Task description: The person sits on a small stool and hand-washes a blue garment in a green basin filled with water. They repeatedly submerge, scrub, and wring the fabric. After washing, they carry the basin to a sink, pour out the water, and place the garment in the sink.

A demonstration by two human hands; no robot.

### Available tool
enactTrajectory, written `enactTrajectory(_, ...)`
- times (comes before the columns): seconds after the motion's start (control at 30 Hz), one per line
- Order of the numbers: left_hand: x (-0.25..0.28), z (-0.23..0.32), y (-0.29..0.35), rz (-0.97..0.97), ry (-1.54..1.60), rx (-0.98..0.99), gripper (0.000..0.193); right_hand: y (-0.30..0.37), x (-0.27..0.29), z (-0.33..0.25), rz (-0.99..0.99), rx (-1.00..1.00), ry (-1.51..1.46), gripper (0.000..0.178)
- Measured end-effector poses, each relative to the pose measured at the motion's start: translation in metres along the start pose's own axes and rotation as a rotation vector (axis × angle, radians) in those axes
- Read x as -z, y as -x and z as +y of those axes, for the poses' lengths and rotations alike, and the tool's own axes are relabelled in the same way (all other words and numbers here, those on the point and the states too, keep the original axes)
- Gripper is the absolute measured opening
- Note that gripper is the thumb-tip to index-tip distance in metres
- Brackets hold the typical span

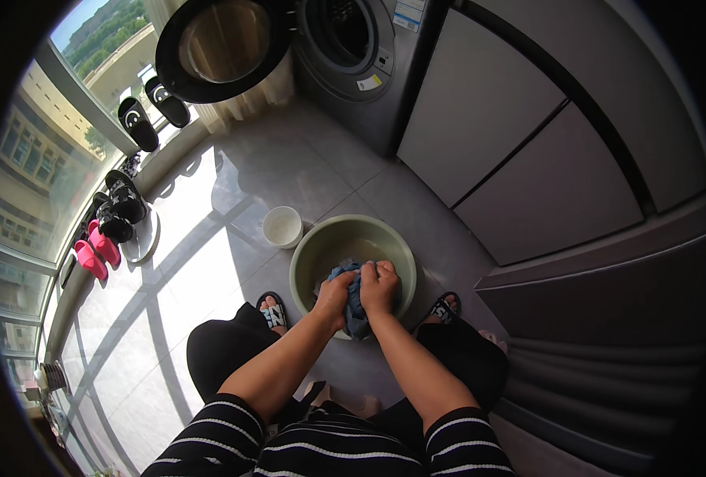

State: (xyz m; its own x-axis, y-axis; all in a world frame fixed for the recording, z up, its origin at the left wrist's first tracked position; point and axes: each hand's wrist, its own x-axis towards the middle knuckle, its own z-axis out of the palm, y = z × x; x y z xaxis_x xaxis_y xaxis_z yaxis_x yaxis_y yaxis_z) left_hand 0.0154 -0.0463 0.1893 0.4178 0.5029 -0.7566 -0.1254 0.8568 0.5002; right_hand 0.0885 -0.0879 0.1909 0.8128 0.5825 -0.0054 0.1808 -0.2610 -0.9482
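A green round basin [309, 238] stands on the floor between my feet, with some cloudy water visible at its far side. Over its near half I hold a bunched blue cloth [355, 306], wet-looking and crumpled. My left hand [334, 296] is closed on the cloth's left side. My right hand [378, 286] grips it from the right, fingers curled round the fabric. The two hands are close together, and the cloth hangs between them toward the basin's near rim. Its exact kind cannot be made out.
A white cup-like container [282, 227] stands just left of the basin. A front-load washing machine [361, 87] with its round door [226, 48] swung wide is at the back. Grey cabinets [520, 119] line the right. Slippers [90, 258] and sandals [126, 199] line the window side.
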Motion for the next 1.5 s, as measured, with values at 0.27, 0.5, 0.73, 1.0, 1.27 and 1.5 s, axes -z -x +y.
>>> enactTrajectory(0.27, 0.030, -0.005, -0.031, -0.032, -0.491, -0.420, 0.018, 0.033, -0.014, 0.005, -0.068, 0.402, 0.003, 0.017)
enactTrajectory(0.5, 0.020, 0.004, -0.029, -0.119, 0.186, 0.010, 0.019, 0.028, -0.009, -0.005, -0.049, 0.292, 0.037, 0.014)
enactTrajectory(0.73, 0.002, -0.006, -0.001, -0.030, 0.040, -0.009, 0.022, 0.002, 0.006, -0.018, 0.057, -0.111, -0.081, 0.015)
enactTrajectory(1.0, 0.025, -0.010, -0.023, -0.059, -0.026, -0.084, 0.022, 0.027, -0.013, 0.011, -0.079, 0.445, 0.115, 0.014)
enactTrajectory(1.27, 0.035, 0.000, -0.044, -0.073, -0.070, -0.140, 0.019, 0.039, -0.022, 0.001, -0.041, 0.488, 0.003, 0.016)
enactTrajectory(1.5, 0.003, 0.000, 0.002, -0.025, 0.015, -0.022, 0.027, 0.009, -0.005, 0.007, 0.078, 0.098, 0.040, 0.015)
